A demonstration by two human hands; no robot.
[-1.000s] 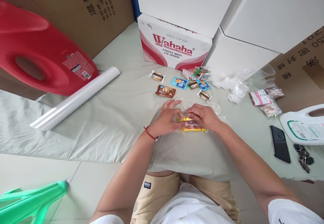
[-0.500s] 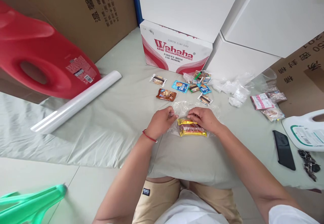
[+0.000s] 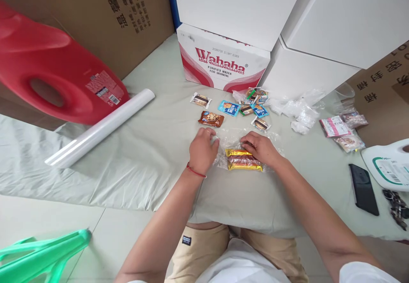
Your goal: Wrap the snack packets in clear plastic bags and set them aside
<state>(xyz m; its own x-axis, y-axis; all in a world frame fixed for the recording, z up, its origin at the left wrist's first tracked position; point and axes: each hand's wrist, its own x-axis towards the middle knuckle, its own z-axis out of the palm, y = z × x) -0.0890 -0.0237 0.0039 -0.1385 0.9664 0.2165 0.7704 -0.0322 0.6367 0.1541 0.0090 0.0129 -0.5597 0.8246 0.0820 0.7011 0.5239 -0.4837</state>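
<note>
Two or so gold-and-red wrapped snack bars (image 3: 244, 162) lie side by side on clear plastic film (image 3: 230, 136) on the cloth-covered table. My right hand (image 3: 260, 147) rests over their upper right edge, fingers bent and closed on the film. My left hand (image 3: 203, 148), with a red cord bracelet, is at the film's left side; its thumb and fingers are a little apart, and I see nothing held. Just beyond it lies a brown cookie packet (image 3: 211, 119). Farther back are a blue snack packet (image 3: 229, 108) and several other small packets.
A Wahaha water carton (image 3: 223, 59) stands at the back beside white boxes. Leftward are a white roll (image 3: 100, 130) and a red jug (image 3: 60, 70). To the right lie crumpled clear plastic (image 3: 302, 114), pink-labelled packets (image 3: 335, 126), a phone (image 3: 364, 189) and a white bottle (image 3: 388, 168).
My left hand has moved away from the snack bars, slightly up and left, and its fingers have loosened. My right hand stays by the bars. The view has shifted slightly.
</note>
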